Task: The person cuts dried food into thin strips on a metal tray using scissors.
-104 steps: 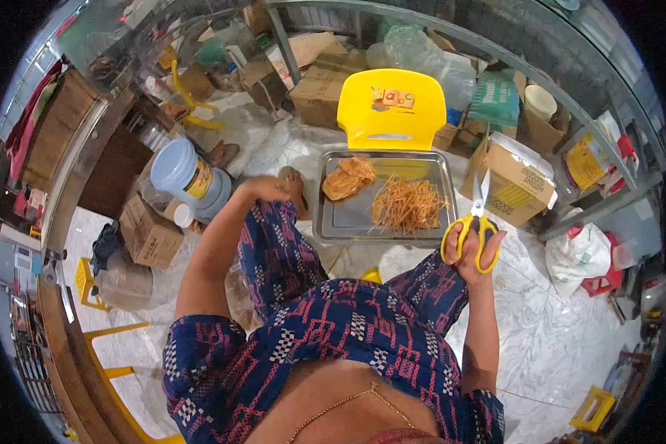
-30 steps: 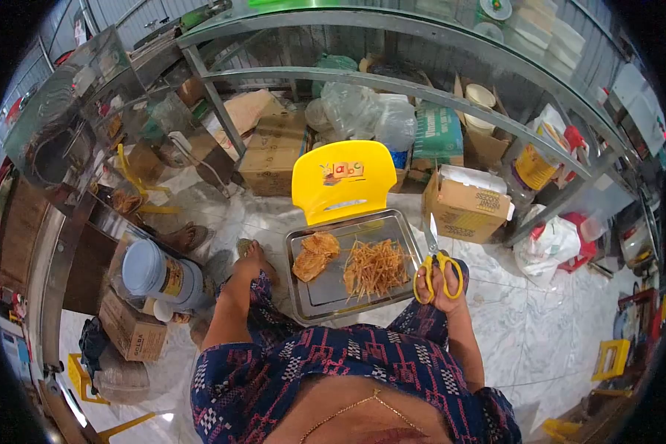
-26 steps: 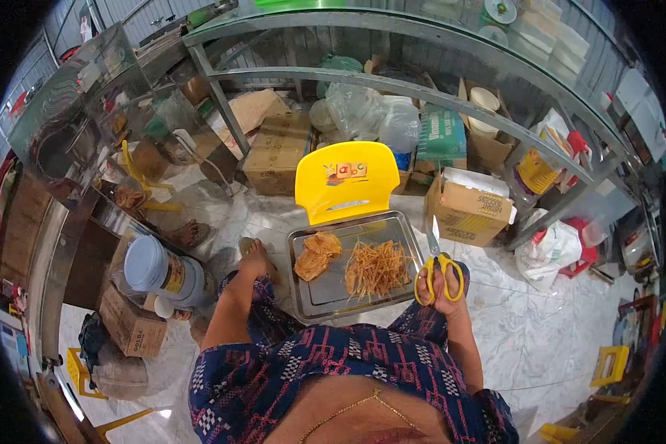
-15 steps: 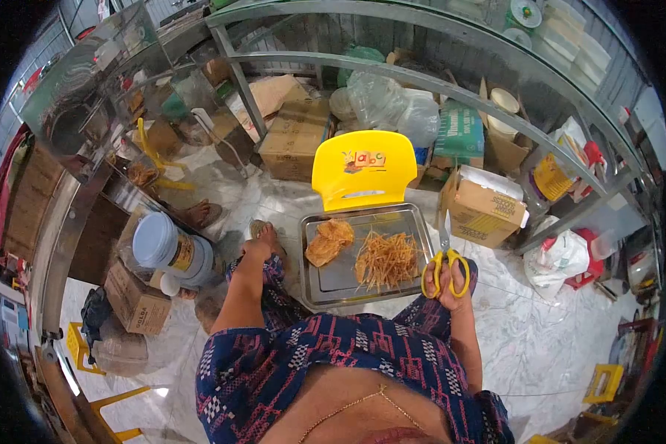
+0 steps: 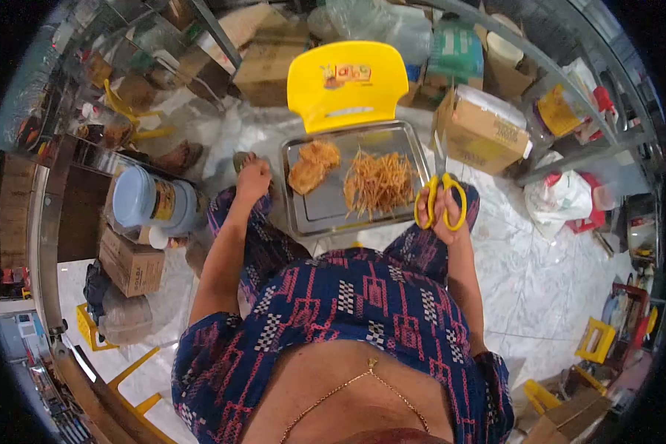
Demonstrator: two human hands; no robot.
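Observation:
My right hand [image 5: 445, 216] is closed on a pair of scissors [image 5: 452, 194] with yellow handles, fingers through the loops, over my right knee. Their metal blades point away from me, beside the tray's right edge. On the metal tray [image 5: 322, 214] in front of me lie a flat, golden-brown piece of food [image 5: 313, 167], perhaps dried or fried, and a pile of thin orange-brown strips [image 5: 381, 183]. My left hand [image 5: 254, 182] rests by my left knee, fingers curled in, with nothing visible in it. It stays apart from the tray.
Behind the tray stands a yellow chair back [image 5: 348, 83]. Cardboard boxes [image 5: 481, 133] sit beyond it to the right, under a metal-framed counter. Blue buckets [image 5: 159, 198] and a carton [image 5: 131, 260] are at the left. A white plastic bag [image 5: 555, 194] lies on the right.
My view has tilted down, so the tray and chair appear higher. My right hand still holds the scissors, and my left hand stays near my knee. The food looks unchanged.

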